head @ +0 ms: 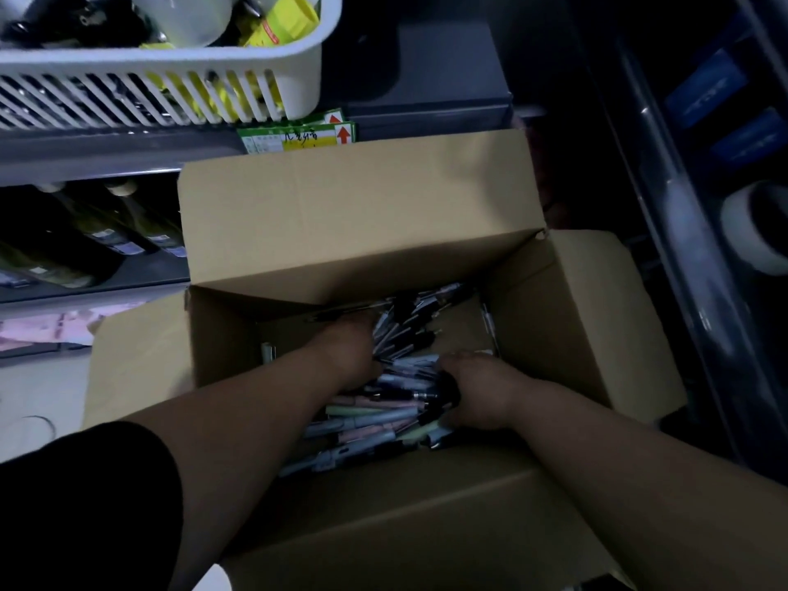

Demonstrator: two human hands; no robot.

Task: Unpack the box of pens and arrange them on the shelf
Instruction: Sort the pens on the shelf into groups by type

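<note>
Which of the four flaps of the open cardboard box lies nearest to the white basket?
The far flap, beyond the pens from the person: its top edge reaches the green-yellow labels just below the white basket.

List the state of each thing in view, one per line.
cardboard box: open, flaps folded out.
pens: loose heap inside the box.
left hand: in the box, fingers hidden among pens.
right hand: curled round a bunch of pens.
white basket: filled, on the shelf.
bottles: capped, one level below.
</note>
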